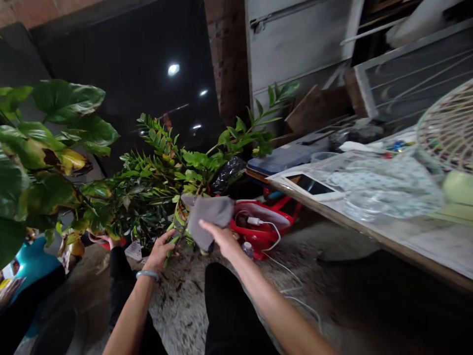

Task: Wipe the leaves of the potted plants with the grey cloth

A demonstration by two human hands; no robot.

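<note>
Right hand (219,235) closed on a grey cloth (207,217), pressed against the leafy plant (162,172); left hand (159,252) gripping a low stem; red basket (264,231) just beside, on the floor.

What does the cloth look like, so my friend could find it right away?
Start at the bushy green plant in the middle of the picture, then look just below its leaves. The cloth hangs there from the right hand, beside the red basket. It is the only soft, plain grey thing among green leaves.
</note>
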